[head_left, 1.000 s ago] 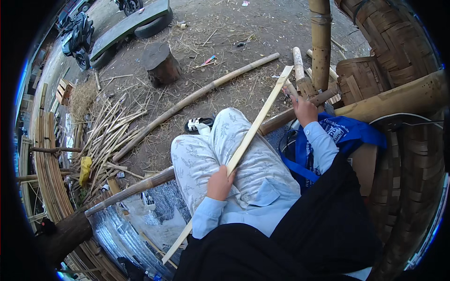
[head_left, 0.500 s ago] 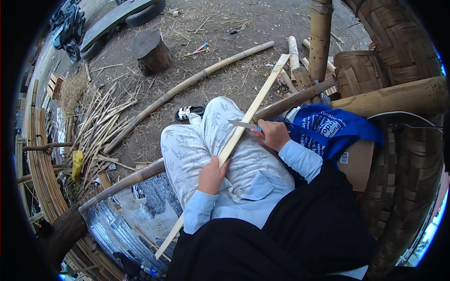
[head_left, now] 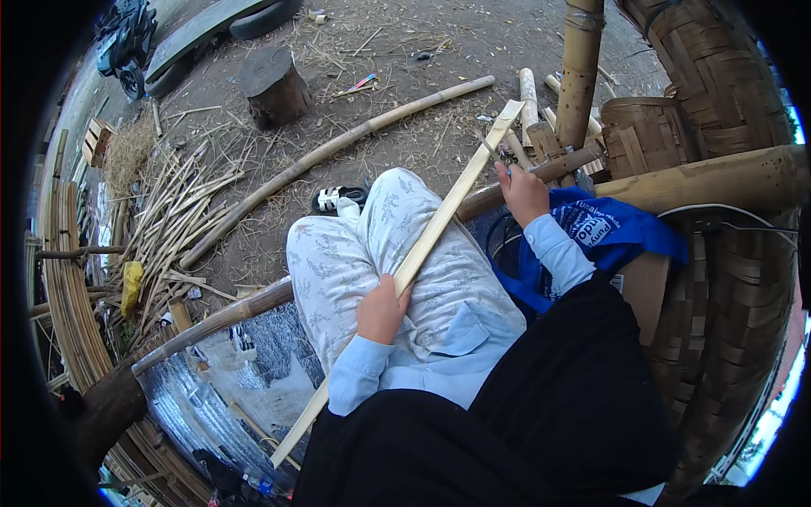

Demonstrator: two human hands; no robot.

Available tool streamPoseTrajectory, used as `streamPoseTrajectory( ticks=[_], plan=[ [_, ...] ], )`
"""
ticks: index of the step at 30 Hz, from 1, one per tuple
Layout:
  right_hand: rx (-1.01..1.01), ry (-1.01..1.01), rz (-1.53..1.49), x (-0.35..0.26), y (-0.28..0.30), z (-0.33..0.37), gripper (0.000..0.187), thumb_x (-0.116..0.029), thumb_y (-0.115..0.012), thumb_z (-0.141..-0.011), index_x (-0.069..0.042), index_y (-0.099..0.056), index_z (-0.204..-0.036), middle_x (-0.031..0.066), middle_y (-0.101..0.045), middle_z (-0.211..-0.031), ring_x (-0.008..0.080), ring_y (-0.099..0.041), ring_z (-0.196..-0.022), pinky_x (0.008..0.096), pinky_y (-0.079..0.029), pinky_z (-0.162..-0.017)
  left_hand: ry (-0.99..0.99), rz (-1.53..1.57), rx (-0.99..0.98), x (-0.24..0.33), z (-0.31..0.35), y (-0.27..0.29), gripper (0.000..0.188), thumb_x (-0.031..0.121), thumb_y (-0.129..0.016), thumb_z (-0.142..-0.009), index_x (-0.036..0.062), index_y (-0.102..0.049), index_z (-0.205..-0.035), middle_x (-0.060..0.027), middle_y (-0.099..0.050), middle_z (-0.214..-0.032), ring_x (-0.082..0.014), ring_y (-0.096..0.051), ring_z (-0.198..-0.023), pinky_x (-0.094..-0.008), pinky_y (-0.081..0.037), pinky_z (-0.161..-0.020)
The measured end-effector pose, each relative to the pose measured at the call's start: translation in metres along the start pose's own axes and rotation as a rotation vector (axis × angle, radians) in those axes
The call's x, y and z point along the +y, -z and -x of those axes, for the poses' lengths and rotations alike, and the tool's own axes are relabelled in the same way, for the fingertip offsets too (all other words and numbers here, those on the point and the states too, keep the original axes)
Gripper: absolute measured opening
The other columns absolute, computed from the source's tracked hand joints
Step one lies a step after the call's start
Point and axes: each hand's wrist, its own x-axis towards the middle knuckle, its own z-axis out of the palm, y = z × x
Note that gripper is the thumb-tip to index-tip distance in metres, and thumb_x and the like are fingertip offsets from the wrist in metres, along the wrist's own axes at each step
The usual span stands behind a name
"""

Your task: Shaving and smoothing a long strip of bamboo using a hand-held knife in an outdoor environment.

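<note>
From where I'm standing, take the patterned lap (head_left: 355, 245) as the marker and sweep across: far off to its left, a tied stack of long slats (head_left: 72, 279); closer in on that side, a yellow bag (head_left: 131, 287) and a loose heap of split sticks (head_left: 182, 207); well beyond the lap, a tree stump (head_left: 274, 89). Now the lap itself, and here's the left hand (head_left: 382, 313), resting on the near part of the thighs, fingers wrapped firmly round a pale strip (head_left: 449, 207)! That strip runs slantwise across the lap, its lower end poking out to the lap's near left, its upper end reaching past the far right. And up there, beyond the right knee, the right hand (head_left: 525, 194) is clenched round a knife (head_left: 492, 152), the thin blade lying across the strip close to its tip; whether it's biting, I can't tell from here. Good spacing, that: the holding hand sits well away from the edge. To do it cleanly, I'd say, press the strip firmly against the thigh, keep the blade shallow, take light, even strokes along the grain, and stop each one short of the lap and those left fingers. Just right of the lap, a blue bag (head_left: 583, 224); farther right, dark woven panels (head_left: 735, 296).
</note>
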Motion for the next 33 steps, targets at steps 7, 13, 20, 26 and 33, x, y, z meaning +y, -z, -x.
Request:
streamPoseTrajectory(
  ticks=[7, 13, 20, 26, 33],
  plan=[
    [0.027, -0.074, 0.061, 0.017, -0.003, -0.024, 0.045, -0.044, -0.042, -0.090, -0.006, -0.050, -0.068, 0.0165, -0.055, -0.056, 0.0373, -0.057, -0.056, 0.0469, -0.045, -0.051, 0.019, 0.008, -0.005, 0.000, 0.006, 0.006, 0.036, 0.038, -0.055, -0.084, 0.0030, -0.045, -0.081, -0.0205, -0.059, -0.063, -0.0386, -0.058, -0.058, -0.0478, -0.045, -0.052],
    [-0.124, 0.252, -0.052, -0.011, -0.006, 0.014, 0.042, -0.045, -0.043, -0.089, -0.008, -0.051, -0.071, 0.0165, -0.056, -0.055, 0.0368, -0.058, -0.056, 0.0473, -0.046, -0.051, -0.012, 0.054, -0.003, -0.005, 0.001, -0.001, 0.036, 0.037, -0.055, -0.084, 0.0030, -0.044, -0.081, -0.0206, -0.058, -0.063, -0.0386, -0.058, -0.058, -0.0485, -0.044, -0.052],
    [-0.064, 0.010, -0.004, 0.014, -0.002, -0.023, 0.047, -0.046, -0.039, -0.090, -0.006, -0.056, -0.070, 0.0182, -0.058, -0.060, 0.0375, -0.059, -0.060, 0.0476, -0.046, -0.054, 0.020, -0.006, 0.014, -0.003, 0.004, 0.008, 0.035, 0.037, -0.056, -0.083, 0.0037, -0.044, -0.081, -0.0195, -0.059, -0.064, -0.0380, -0.058, -0.058, -0.0467, -0.045, -0.051],
    [-0.184, 0.177, 0.055, 0.009, 0.017, -0.017, 0.046, -0.046, -0.041, -0.090, -0.007, -0.054, -0.069, 0.0154, -0.058, -0.058, 0.0347, -0.060, -0.058, 0.0448, -0.047, -0.052, 0.033, -0.111, 0.051, 0.010, 0.002, -0.003, 0.035, 0.036, -0.061, -0.079, 0.0052, -0.044, -0.084, -0.0158, -0.060, -0.066, -0.0332, -0.060, -0.056, -0.0426, -0.048, -0.049],
    [-0.169, 0.277, 0.018, -0.007, 0.004, 0.015, 0.043, -0.044, -0.044, -0.089, -0.008, -0.051, -0.066, 0.0147, -0.055, -0.055, 0.0347, -0.058, -0.055, 0.0455, -0.045, -0.048, 0.025, -0.200, 0.083, 0.003, 0.007, -0.014, 0.037, 0.035, -0.065, -0.076, 0.0062, -0.044, -0.087, -0.0116, -0.058, -0.065, -0.0295, -0.061, -0.056, -0.0391, -0.049, -0.047]
  ],
)
